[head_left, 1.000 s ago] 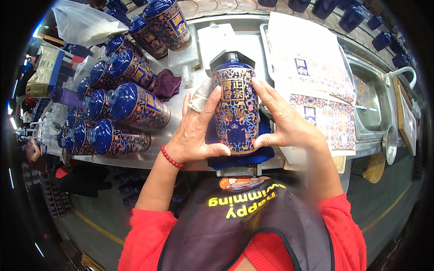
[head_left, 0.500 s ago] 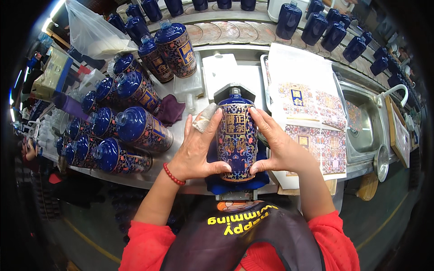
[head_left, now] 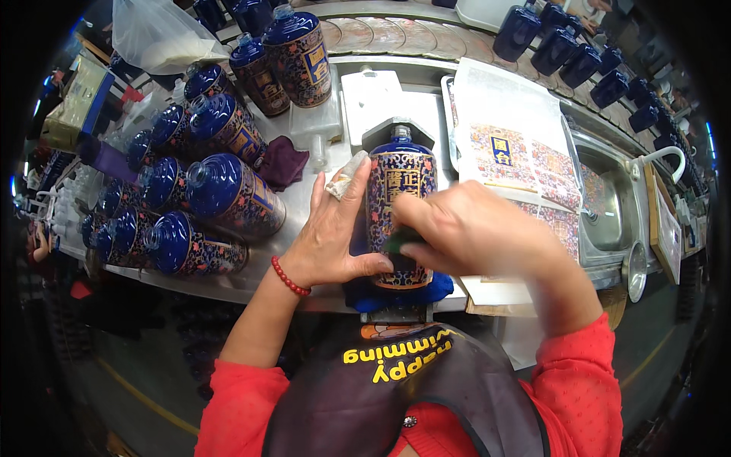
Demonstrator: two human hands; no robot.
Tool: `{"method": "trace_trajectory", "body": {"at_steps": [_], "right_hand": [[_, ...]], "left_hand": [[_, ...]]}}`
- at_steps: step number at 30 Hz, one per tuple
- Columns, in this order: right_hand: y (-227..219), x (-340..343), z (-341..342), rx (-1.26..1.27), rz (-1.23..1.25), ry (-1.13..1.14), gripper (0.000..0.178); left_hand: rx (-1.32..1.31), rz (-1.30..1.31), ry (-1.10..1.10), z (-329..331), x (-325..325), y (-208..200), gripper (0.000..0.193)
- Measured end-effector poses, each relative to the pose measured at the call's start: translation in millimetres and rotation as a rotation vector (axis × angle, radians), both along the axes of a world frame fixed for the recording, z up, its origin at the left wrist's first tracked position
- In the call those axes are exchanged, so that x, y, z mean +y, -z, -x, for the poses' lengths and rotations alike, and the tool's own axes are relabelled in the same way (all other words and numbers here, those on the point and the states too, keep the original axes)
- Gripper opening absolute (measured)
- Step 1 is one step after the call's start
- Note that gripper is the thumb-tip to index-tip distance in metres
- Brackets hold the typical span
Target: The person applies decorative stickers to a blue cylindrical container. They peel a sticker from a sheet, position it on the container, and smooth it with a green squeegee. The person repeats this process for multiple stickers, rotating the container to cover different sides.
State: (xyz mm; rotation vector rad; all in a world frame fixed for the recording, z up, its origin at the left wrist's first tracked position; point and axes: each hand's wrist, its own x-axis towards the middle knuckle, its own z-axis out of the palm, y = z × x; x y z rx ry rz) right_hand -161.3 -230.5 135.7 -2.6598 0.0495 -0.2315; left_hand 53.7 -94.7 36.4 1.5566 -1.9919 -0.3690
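A blue floral-patterned bottle (head_left: 382,209) is laid, neck pointed away from the person, over a blue cloth (head_left: 435,293) at the near edge of the steel tabletop (head_left: 263,257). Its left side is braced by the outspread left hand (head_left: 331,236), on which one finger is covered by a pale wrap (head_left: 340,186). A dark green object (head_left: 401,240), partly hidden, is grasped in the blurred right hand (head_left: 464,228) over the bottle's lower front; whether contact is made cannot be told. Printed sheets (head_left: 495,91) are spread to the right.
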Motion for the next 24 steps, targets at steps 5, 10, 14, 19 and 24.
{"method": "trace_trajectory", "body": {"at_steps": [5, 10, 14, 19, 24], "right_hand": [[-16.7, -11.7, -42.0, -0.264, 0.565, 0.122, 0.021], [-14.2, 23.5, -30.7, 0.148, 0.329, -0.281, 0.013], [-11.6, -3.8, -59.7, -0.226, 0.540, 0.197, 0.010], [-17.8, 27.1, -28.9, 0.024, 0.232, -0.152, 0.010], [-2.8, 4.1, -23.8, -0.285, 0.564, 0.211, 0.015]], "left_hand": [[0.103, 0.006, -0.021, 5.3, 15.4, 10.9, 0.140], [0.207, -0.095, -0.081, 42.3, 51.3, 18.2, 0.139], [0.143, 0.089, -0.289, 60.5, 52.3, 26.8, 0.119], [0.080, 0.182, -0.333, 62.0, 49.2, 29.3, 0.111], [0.120, 0.143, -0.306, 61.6, 50.2, 30.5, 0.111]]}}
